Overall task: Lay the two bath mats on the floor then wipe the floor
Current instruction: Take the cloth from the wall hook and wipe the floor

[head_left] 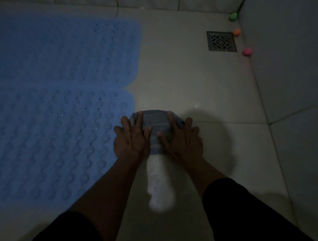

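Both hands press flat, fingers spread and straight, on a folded grey-blue cloth (158, 131) lying on the pale tiled floor (192, 81); the left hand (131, 137) sits at the cloth's left edge, the right hand (182, 139) at its right. Just left of the cloth, two blue bath mats lie flat side by side, the far mat (67, 52) touching the near mat (51, 134). A metal drain grate (221, 41) sits well apart near the wall, beside three small coloured balls (247, 51).

Both blue mats, far one (67, 50) and near one (45, 143), run off the left edge. Most of the cloth (157, 120) sits hidden under the hands.
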The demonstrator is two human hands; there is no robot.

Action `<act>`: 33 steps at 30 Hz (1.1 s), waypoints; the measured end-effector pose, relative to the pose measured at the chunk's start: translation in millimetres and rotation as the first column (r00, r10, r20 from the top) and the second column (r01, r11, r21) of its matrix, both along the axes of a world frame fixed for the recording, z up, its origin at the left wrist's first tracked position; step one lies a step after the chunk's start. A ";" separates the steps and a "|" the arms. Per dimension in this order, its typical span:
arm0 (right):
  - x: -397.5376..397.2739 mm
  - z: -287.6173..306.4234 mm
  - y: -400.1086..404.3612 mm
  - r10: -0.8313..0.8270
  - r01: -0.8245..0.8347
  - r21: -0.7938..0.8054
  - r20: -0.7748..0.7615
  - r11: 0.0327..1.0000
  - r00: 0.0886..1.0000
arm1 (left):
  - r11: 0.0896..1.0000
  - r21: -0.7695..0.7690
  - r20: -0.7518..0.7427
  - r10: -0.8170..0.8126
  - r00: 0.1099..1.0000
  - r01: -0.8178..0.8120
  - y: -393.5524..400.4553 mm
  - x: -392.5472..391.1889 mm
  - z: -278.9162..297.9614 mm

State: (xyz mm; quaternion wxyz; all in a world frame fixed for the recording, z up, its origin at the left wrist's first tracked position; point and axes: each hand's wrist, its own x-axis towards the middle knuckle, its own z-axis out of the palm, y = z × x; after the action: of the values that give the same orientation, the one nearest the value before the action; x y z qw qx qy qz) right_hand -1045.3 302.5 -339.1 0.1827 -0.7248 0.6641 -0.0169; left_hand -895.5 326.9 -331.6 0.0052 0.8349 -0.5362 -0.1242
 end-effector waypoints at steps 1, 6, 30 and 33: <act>0.9 0.8 10.2 -0.006 0.006 0.000 -0.019 1.000 1.000 | 1.000 -0.002 -0.004 -0.013 1.000 0.013 8.9 0.7 0.3; 1.8 6.0 60.4 -0.065 0.065 0.002 -0.085 0.998 0.994 | 0.998 0.014 -0.037 -0.062 0.997 0.062 54.8 1.9 -2.2; -19.6 -11.5 195.2 0.031 -0.054 -0.223 -0.107 0.973 0.994 | 0.996 -0.091 0.061 -0.004 0.998 0.010 195.7 -18.6 -12.7; -25.9 -10.1 210.3 0.061 -0.082 -0.241 -0.094 0.967 0.994 | 0.996 -0.084 0.070 0.040 0.997 -0.034 217.7 -29.4 -8.4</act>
State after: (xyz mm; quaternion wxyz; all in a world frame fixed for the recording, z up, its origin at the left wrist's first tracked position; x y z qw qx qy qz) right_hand -1071.2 512.8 -349.2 0.0637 -0.7653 0.6376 -0.0611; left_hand -924.9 544.5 -340.0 0.0229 0.8478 -0.5249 -0.0715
